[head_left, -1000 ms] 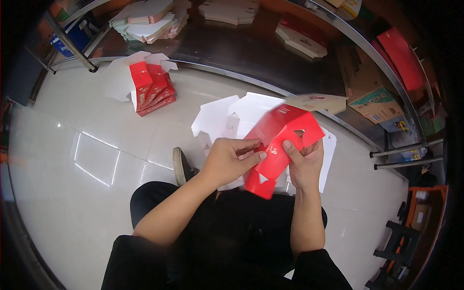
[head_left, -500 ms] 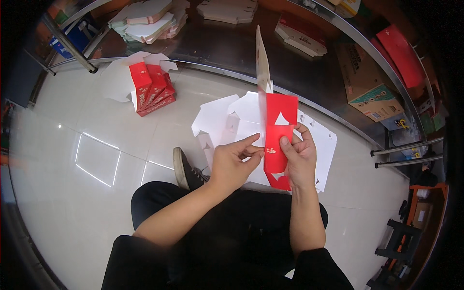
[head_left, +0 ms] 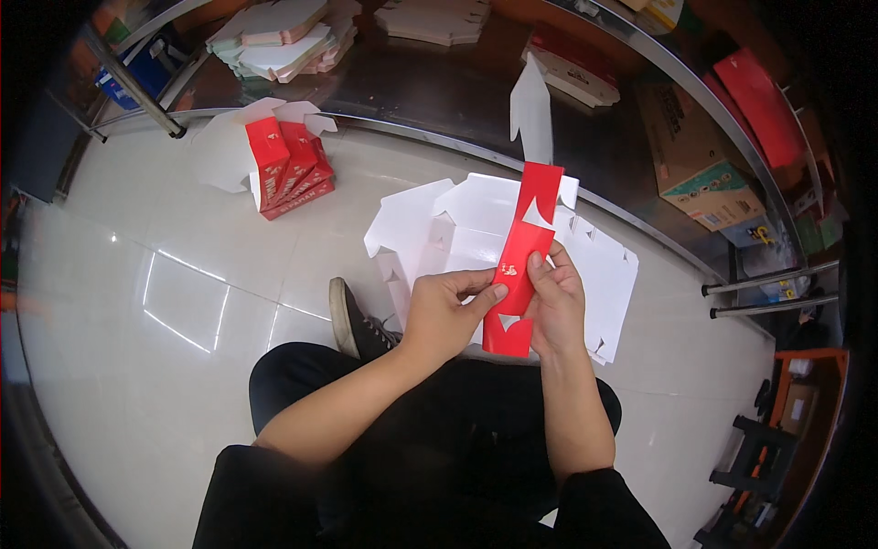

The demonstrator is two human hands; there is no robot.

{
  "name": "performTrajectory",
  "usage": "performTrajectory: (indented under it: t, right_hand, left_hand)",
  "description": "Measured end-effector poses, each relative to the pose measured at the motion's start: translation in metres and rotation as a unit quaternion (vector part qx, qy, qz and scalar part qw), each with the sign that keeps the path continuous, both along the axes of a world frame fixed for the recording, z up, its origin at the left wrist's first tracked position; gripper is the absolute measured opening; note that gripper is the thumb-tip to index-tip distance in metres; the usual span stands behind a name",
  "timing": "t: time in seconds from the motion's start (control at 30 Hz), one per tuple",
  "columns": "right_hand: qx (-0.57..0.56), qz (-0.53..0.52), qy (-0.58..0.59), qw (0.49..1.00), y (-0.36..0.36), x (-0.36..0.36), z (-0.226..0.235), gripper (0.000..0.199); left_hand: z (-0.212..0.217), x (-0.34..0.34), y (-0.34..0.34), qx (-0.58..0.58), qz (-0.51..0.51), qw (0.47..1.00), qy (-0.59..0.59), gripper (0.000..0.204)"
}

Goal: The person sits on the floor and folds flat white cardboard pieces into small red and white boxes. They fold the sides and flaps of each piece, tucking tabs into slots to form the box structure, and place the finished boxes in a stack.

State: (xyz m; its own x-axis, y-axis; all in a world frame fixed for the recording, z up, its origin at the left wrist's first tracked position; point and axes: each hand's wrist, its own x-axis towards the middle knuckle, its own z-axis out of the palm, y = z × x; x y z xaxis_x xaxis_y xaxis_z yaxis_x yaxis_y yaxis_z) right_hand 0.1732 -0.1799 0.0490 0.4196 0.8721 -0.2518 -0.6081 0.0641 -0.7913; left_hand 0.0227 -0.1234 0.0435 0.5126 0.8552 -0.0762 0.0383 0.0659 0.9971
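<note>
Between my hands is a partly folded cardboard box [head_left: 520, 261], red outside, with its white lid panel [head_left: 531, 114] standing up at the far end. My left hand [head_left: 445, 314] pinches its left edge between thumb and fingers. On the other side my right hand [head_left: 558, 300] grips it, thumb on the red face and fingers behind. White cut marks show at both ends of the red side. Beneath it on the floor lie flat white box blanks [head_left: 476, 220], some with raised flaps, partly hidden by the held box and my hands.
Red folded boxes [head_left: 291, 165] with white open flaps stand on the floor at the far left. A low metal shelf [head_left: 412, 82] ahead bears stacks of box blanks [head_left: 283, 41] and a brown carton [head_left: 700, 156]. My shoe [head_left: 357, 320] is beside the blanks; a dark stool [head_left: 754, 457] stands right.
The box has turned and tilted, its upper end leaning right and its white panel now facing me more. My left hand has closed onto its left edge.
</note>
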Motion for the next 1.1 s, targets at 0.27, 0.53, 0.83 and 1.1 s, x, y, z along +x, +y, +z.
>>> performTrajectory:
  t: [0.27,0.53,0.83,1.1]
  right_hand:
    - [-0.008,-0.019,-0.183,0.983,0.002,-0.006,0.003,0.029]
    - [0.015,-0.076,-0.155,0.985,-0.003,0.004,-0.004,0.028]
    - [0.005,-0.001,-0.167,0.986,-0.002,-0.002,-0.003,0.030]
    - [0.071,-0.012,-0.224,0.972,-0.002,-0.001,0.001,0.051]
  left_hand:
    - [0.003,-0.006,0.010,-0.073,-0.014,0.997,0.003,0.024]
    - [0.010,-0.009,0.012,-0.002,-0.064,0.996,0.056,0.023]
    - [-0.002,-0.013,0.019,0.038,-0.090,0.995,0.030,0.071]
    - [0.013,-0.011,0.016,0.185,-0.100,0.965,0.157,0.086]
